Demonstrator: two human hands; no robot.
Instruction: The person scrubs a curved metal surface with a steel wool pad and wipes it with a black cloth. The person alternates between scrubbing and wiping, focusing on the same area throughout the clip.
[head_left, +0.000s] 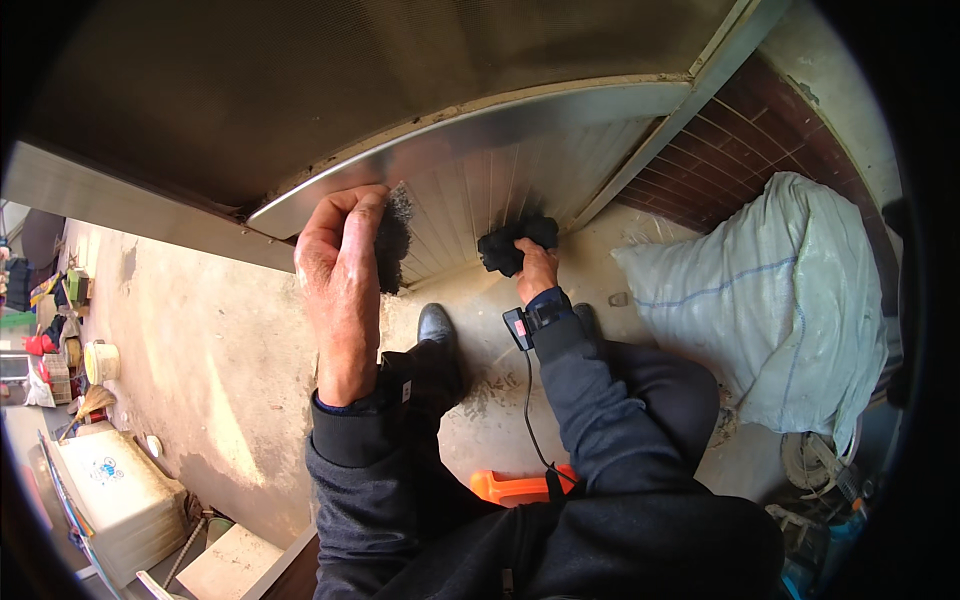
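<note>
My left hand (341, 277) pinches a dark, rough scouring pad (394, 244) between thumb and fingers, close to the left end of a metal screen door's lower frame rail (480, 139). Lower down and to the right, my right hand (537, 268) grips a bunched black cloth (510, 244) at the foot of the door's ribbed lower panel (465, 191). Whether the cloth presses on the panel is hard to tell. A black device with a cable (519, 328) is strapped to my right wrist. Dark mesh (337, 75) fills the door above the rail.
A stuffed white woven sack (750, 307) leans by a dark red tiled wall (720, 154) on the right. An orange plastic item (517, 486) lies below me. On the left are a white box (112, 487), a broom head (95, 401) and a bucket (103, 362).
</note>
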